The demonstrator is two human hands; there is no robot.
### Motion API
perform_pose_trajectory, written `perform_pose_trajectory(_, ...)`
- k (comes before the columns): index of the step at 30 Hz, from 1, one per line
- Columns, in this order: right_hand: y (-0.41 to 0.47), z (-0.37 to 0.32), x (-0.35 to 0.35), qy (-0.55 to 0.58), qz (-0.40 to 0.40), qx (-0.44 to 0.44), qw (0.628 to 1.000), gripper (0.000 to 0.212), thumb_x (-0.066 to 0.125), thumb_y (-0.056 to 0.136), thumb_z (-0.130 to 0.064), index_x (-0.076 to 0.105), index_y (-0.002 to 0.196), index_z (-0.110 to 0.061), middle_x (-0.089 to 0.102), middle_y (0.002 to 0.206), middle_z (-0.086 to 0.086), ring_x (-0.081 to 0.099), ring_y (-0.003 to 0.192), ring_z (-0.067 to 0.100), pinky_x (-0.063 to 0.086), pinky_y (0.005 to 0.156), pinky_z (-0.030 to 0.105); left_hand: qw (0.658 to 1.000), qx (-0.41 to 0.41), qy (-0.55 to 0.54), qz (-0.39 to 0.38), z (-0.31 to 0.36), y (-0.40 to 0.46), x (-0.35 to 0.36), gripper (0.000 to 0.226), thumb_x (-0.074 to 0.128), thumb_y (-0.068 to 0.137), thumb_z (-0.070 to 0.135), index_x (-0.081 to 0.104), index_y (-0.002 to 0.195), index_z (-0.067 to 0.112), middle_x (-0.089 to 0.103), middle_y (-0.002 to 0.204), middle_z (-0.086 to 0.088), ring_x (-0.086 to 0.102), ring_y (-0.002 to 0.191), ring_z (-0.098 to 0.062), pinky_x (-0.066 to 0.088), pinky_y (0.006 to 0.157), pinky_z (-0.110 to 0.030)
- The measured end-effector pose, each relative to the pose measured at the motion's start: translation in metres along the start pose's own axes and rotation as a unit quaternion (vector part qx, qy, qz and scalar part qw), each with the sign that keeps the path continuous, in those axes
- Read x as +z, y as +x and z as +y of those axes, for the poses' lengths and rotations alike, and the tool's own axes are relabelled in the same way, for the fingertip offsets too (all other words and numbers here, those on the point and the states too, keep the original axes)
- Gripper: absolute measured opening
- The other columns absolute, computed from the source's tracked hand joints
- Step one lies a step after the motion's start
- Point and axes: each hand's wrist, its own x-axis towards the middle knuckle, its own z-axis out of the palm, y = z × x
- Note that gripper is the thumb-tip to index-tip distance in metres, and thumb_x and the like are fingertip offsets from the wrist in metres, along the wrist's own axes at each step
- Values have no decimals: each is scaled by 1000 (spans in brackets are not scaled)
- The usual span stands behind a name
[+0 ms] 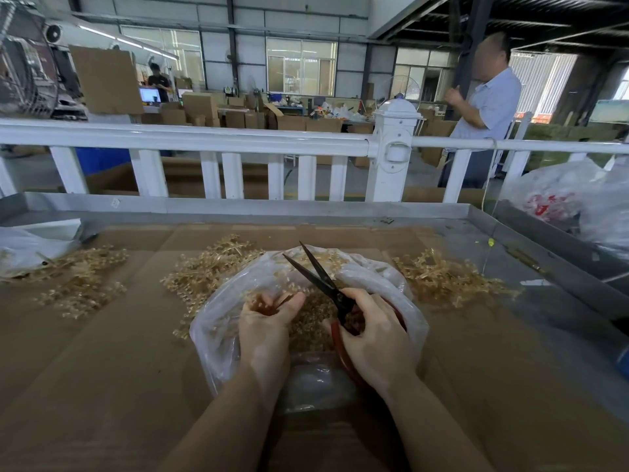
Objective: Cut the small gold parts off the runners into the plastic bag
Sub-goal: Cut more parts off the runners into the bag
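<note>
left hand (263, 330): bare, no glove | right hand (372, 338): bare, no glove | forearms: bare, sleeveless

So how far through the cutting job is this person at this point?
Midway. Done: loose gold parts already fill the bottom of the plastic bag. In hand: the left hand holds a runner piece over the bag, the right hand grips open scissors. Left: piles of runners around the bag.

A metal-rimmed counter (425, 210) carries flat cardboard (102, 352); on the cardboard lie three heaps of gold runners (446, 279) and an open plastic bag (218, 321).
</note>
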Motion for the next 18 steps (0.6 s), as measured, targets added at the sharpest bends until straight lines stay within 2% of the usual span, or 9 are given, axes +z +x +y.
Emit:
perform_pose_trajectory(3,0,0,0,4,4,-5,1000,46,75,79,-39,60,120,-27,60,102,-15,47,100,-3,31,84,4,1000,-5,-9,3,2,0,1,31,73,75,3,46,72,17,66,74,-7,69,77,-23,56,74,-39)
perform_pose_trajectory(6,0,0,0,7,5,-5,1000,45,76,78,-38,61,119,-26,60,101,-15,50,100,0,35,85,10,999,-20,-22,15,4,1,2,31,70,81,4,44,69,17,62,70,-6,65,75,-22,56,75,-38)
perform_pose_trajectory(11,-1,-1,0,14,5,-10,1000,44,77,77,-36,61,117,-27,58,97,-19,49,96,-2,33,81,3,997,-49,-54,8,12,9,9,28,63,86,-3,44,75,14,67,69,-7,69,62,-14,59,59,-25)
perform_pose_trajectory(15,0,-1,-2,4,-29,-19,999,44,74,79,-42,59,119,-29,51,98,-23,41,95,-9,29,81,-2,995,-56,-81,-2,14,14,8,28,59,87,-7,44,76,13,66,69,-11,69,59,-15,60,63,-26)
perform_pose_trajectory(18,1,-1,-1,-12,-56,-27,998,47,70,79,-47,57,122,-31,54,106,-19,37,99,-9,24,83,-3,993,-67,-102,0,12,16,5,29,57,88,-9,44,74,13,67,70,-11,70,65,-18,59,60,-25)
